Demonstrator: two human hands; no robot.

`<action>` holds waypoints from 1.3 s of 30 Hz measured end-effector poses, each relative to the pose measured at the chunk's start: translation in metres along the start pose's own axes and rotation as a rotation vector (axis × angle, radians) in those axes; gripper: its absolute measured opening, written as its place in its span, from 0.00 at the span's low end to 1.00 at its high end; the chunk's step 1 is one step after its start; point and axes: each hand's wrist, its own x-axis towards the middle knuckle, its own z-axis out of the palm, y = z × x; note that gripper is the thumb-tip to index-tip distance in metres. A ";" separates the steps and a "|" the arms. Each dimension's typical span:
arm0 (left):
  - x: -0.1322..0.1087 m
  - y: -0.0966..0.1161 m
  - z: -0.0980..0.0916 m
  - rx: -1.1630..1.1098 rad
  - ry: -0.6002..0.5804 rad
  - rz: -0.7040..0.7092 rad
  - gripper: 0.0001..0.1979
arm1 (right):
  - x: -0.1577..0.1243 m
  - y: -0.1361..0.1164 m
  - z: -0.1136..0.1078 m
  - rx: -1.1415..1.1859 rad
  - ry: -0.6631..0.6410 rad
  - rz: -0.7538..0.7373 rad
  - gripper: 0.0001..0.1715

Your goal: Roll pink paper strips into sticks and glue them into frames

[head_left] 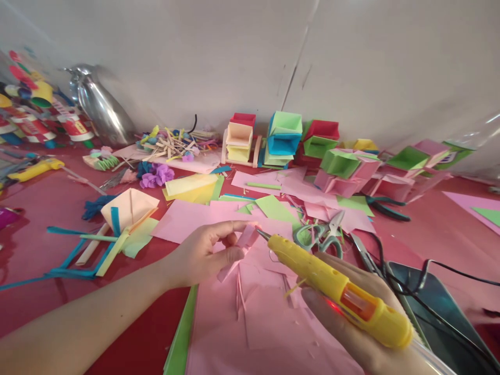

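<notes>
**Glue Gun at the Tip of a Pink Strip Above a Crowded Red Table**

A yellow glue gun (pixel 312 265), gripped in the right hand (pixel 357 338), points its nozzle at the far end of a folded pink strip (pixel 248 237), pinched between the thumb and fingers of the left hand (pixel 213 245); whether tip and paper touch cannot be told. Below, pink sheets (pixel 219 323) cover the near middle of a red table (pixel 133 328), a green sheet (pixel 182 333) showing along their left edge. A dark panel (pixel 433 307) lies near right, crossed by a black cable (pixel 429 266). Green-handled scissors (pixel 334 245) rest among paper scraps beyond the gun. Farther back, paper boxes line up with mouths open: a peach-and-yellow stack (pixel 239 136), a green-and-blue stack (pixel 285 143) and, to the right, pink-and-green boxes (pixel 344 164). At far left, a metal jug (pixel 99 101) stands near a pile of wooden sticks (pixel 170 146), its inside hidden, before a pale grey wall (pixel 195 52).
</notes>
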 end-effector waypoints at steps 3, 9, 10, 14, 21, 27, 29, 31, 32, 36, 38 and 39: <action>0.000 0.002 0.001 0.001 -0.011 -0.003 0.23 | 0.001 0.003 -0.002 0.030 -0.080 -0.055 0.06; 0.001 0.003 0.001 0.005 -0.022 0.029 0.23 | 0.002 0.005 -0.004 0.008 -0.059 -0.049 0.07; 0.001 0.003 0.001 0.002 -0.024 0.035 0.22 | 0.001 0.005 -0.004 -0.004 -0.056 -0.058 0.07; 0.001 0.003 0.002 -0.005 -0.030 0.021 0.22 | 0.000 0.002 -0.004 -0.028 -0.031 -0.087 0.08; 0.001 0.004 0.002 -0.004 -0.026 0.016 0.23 | 0.000 -0.002 -0.004 -0.071 -0.096 -0.066 0.10; 0.001 0.002 0.003 -0.028 -0.027 0.047 0.23 | -0.001 -0.002 -0.002 -0.130 -0.073 -0.056 0.10; 0.001 0.000 0.003 -0.043 -0.022 0.071 0.22 | -0.001 -0.001 -0.002 -0.143 -0.068 -0.054 0.09; 0.001 -0.001 0.003 -0.052 -0.017 0.089 0.22 | -0.001 -0.001 -0.002 -0.146 -0.065 -0.051 0.09; 0.001 -0.002 0.004 -0.054 -0.017 0.093 0.22 | -0.001 -0.001 -0.001 -0.143 -0.063 -0.051 0.10; 0.001 -0.002 0.003 -0.059 -0.023 0.102 0.22 | -0.002 0.001 0.000 -0.144 -0.050 -0.060 0.09; 0.000 -0.001 0.003 -0.053 -0.019 0.098 0.22 | -0.003 0.003 0.001 -0.166 -0.040 -0.060 0.08; 0.000 -0.001 0.003 -0.048 -0.016 0.096 0.22 | -0.003 0.003 0.002 -0.176 -0.036 -0.056 0.08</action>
